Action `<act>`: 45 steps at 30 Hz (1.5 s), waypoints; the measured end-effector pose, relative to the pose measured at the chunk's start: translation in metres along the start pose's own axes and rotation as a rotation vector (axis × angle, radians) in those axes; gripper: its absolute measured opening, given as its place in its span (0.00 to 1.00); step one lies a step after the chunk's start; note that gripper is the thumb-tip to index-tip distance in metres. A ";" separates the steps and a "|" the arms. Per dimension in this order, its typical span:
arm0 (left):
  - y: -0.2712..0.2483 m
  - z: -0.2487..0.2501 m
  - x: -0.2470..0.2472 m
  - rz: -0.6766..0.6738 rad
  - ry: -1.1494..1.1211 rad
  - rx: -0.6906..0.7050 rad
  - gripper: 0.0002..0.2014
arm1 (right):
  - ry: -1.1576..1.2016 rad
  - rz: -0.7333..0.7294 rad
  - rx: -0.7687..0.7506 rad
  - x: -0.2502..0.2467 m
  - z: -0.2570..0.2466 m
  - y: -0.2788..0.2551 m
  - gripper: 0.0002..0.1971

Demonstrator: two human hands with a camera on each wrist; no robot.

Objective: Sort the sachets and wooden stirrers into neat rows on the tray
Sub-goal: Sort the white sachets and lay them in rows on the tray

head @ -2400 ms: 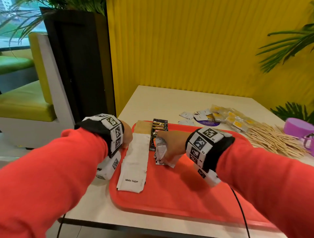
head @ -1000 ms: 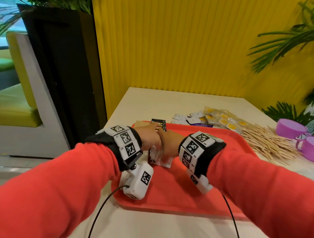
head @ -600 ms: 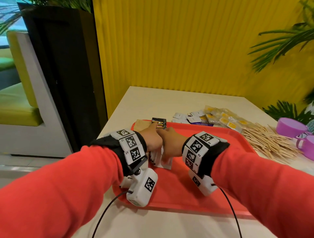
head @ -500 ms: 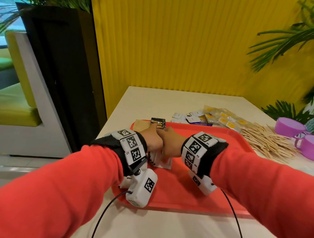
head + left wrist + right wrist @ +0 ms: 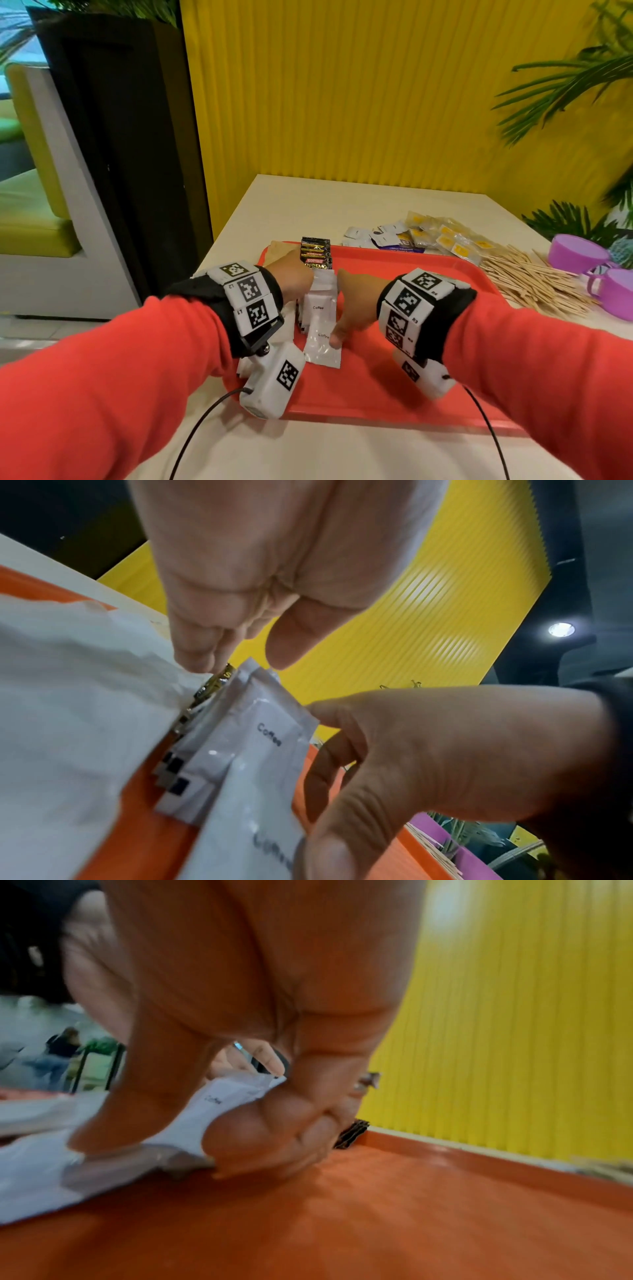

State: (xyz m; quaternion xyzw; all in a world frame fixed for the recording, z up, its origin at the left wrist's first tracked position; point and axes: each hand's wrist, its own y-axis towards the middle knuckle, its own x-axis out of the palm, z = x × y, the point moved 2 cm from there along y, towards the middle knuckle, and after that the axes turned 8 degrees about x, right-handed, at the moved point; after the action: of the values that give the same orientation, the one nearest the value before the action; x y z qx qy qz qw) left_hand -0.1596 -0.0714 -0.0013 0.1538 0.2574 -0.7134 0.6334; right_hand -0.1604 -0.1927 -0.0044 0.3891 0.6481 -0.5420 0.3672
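Both hands work the white coffee sachets [image 5: 318,318] at the near left of the red tray [image 5: 404,383], which sits on a pale table [image 5: 342,202]. The right hand [image 5: 356,301] flanks the row's right edge: thumb pressed on the nearest sachet, other fingers curled down against the tray, apparently as a stop so the overlapping packets square up. The left hand [image 5: 294,281] hovers over the far end, its fingers [image 5: 195,647] straight and close together, thumb slightly apart, holding nothing; whether the tips touch the top sachet I cannot tell. The sachets are flat, glossy, rectangular, with crimped ends and "Coffee" printed on them, shingled one over another toward the near rim. To their left lies a row of matte white paper sachets [image 5: 68,696], crinkled on top. Beyond stand dark foil packets [image 5: 315,253] with gold lettering, stacked in a short column, with a brown paper piece [image 5: 281,248] beside them. Not yet sorted, judged from position: small white and yellow sachets [image 5: 428,236] loose on the table past the tray's far rim, and a heap of thin wooden stirrers [image 5: 534,284] off its right side, near purple cups [image 5: 579,253]. Slick film probably slides easily, hence the two-sided hold.
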 end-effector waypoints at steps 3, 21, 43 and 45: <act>-0.002 0.001 0.000 0.040 -0.094 -0.046 0.14 | 0.053 -0.039 0.025 -0.002 0.002 -0.001 0.19; -0.004 -0.002 0.007 -0.118 -0.844 -0.087 0.20 | 1.197 -0.328 0.215 -0.007 -0.005 0.004 0.20; -0.006 0.005 -0.001 -0.108 -0.679 -0.074 0.20 | 1.315 -0.356 0.240 -0.003 -0.012 -0.005 0.17; -0.006 0.004 0.000 -0.116 -0.652 -0.076 0.20 | 1.314 -0.346 0.252 -0.003 -0.013 -0.006 0.17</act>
State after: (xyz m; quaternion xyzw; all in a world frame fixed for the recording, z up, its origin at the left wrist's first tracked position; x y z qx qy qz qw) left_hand -0.1646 -0.0729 0.0029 -0.1211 0.0760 -0.7498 0.6460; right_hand -0.1649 -0.1810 0.0020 0.5675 0.7212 -0.3158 -0.2412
